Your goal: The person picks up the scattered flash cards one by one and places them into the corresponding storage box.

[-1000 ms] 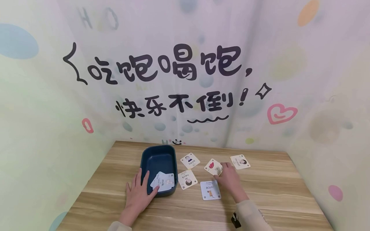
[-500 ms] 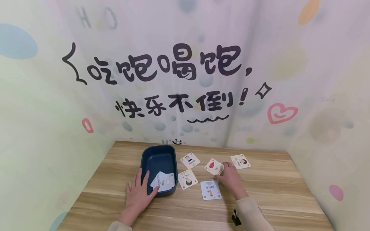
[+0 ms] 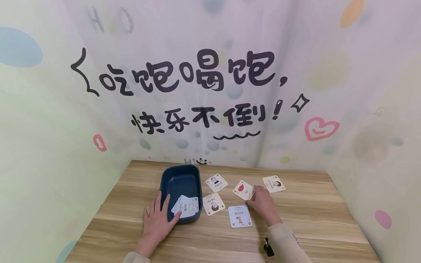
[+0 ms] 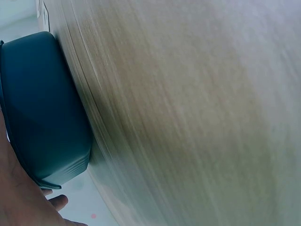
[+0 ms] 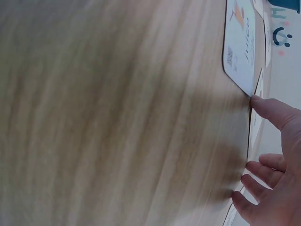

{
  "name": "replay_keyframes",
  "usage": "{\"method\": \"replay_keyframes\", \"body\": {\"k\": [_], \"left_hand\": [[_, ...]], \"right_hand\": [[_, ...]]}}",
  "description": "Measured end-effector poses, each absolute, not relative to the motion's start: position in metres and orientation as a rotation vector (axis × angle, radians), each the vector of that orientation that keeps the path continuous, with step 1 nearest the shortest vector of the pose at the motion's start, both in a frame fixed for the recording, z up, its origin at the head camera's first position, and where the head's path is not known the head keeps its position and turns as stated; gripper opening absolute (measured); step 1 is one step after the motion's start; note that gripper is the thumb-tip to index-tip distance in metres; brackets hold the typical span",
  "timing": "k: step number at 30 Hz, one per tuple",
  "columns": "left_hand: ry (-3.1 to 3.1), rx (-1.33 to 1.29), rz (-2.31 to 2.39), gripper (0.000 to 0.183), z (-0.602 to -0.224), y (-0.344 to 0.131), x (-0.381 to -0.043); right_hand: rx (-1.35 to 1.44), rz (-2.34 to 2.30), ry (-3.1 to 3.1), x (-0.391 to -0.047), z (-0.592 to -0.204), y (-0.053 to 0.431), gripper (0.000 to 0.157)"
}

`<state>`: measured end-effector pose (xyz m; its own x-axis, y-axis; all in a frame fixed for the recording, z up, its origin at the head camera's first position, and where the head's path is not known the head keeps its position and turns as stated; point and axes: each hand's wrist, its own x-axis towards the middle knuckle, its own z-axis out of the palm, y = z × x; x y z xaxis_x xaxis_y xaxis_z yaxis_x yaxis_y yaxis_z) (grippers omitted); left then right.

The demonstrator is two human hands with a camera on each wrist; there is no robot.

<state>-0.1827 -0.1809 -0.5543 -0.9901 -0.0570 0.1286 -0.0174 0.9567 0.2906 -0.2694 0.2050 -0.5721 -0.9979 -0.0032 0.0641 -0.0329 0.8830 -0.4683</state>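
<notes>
In the head view my left hand (image 3: 158,223) rests over the near left corner of a dark blue bin (image 3: 163,182), its thumb and index finger reaching over the rim. White cards lie inside, a "milk" card (image 3: 189,209) on top. On the table my right hand (image 3: 264,205) touches the right edge of the "lip" card (image 3: 242,190), thumb by its lower corner. The right wrist view shows this hand's fingers (image 5: 254,188) spread, tips down at table level. A "juice" card (image 3: 240,217) lies just below the thumb.
A "head" card (image 3: 216,182) and a "neck" card (image 3: 213,204) lie between the bin and the lip card. A "throat" card (image 3: 273,184) is beyond my right hand. Printed curtain walls (image 3: 204,146) enclose the wooden table (image 3: 315,219); a black strap (image 3: 268,247) hangs by the right sleeve.
My right hand has shifted very slightly to the right, uncovering a bit more of the lip card. The left hand and the bin have stayed in place.
</notes>
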Motion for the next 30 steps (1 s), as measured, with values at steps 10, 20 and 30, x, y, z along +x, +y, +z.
{"method": "replay_keyframes", "body": {"k": [10,20,30], "left_hand": [[-2.964,0.053,-0.448,0.084,-0.5534,-0.1806,-0.1824],[-2.957,0.051,-0.442,0.084,-0.5554,-0.1812,-0.1831],[-2.964,0.054,-0.452,0.084,-0.5537,-0.1802,-0.1825]], "right_hand": [[0.041,0.713,-3.000,-0.2694,-0.5709,0.2042,0.078],[0.141,0.767,-2.999,-0.2744,-0.5743,0.2094,0.078],[0.138,0.738,-3.032,-0.2739,-0.5715,0.2050,0.084]]}}
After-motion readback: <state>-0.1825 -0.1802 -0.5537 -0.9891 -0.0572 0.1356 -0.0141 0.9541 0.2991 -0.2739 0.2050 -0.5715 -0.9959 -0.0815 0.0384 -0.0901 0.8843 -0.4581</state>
